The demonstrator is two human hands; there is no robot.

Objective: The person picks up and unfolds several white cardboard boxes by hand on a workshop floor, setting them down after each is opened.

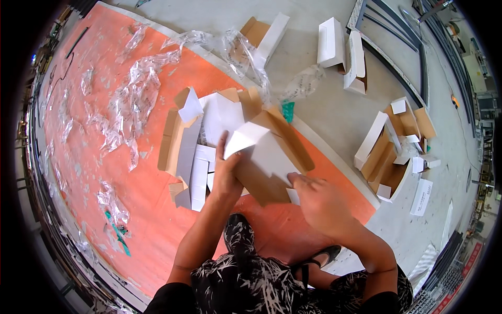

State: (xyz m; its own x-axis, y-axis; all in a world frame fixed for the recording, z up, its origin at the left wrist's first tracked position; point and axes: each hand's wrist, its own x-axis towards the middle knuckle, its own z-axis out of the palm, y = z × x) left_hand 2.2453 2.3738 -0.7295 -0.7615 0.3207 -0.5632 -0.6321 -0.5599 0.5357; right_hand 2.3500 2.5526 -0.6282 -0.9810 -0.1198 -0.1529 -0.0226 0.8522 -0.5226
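A white cardboard box (266, 162) with brown inner sides is tilted in front of me, above a larger open carton. My left hand (227, 170) grips its left side, the thumb reaching up along the white face. At the box's lower right corner is my right hand (319, 201), blurred, its fingers curled against the edge beside a small white flap. Below, the open carton (180, 149) has its flaps spread and several flattened white pieces (219, 118) inside. The held box hides part of this carton.
Crumpled clear plastic film (136, 89) lies across the orange floor mat (151, 209). Empty white boxes (332, 44) and an opened carton (381, 152) are on the grey floor to the right. Dark metal frames (423, 68) lie at the far right. My sandalled foot (327, 255) is close below.
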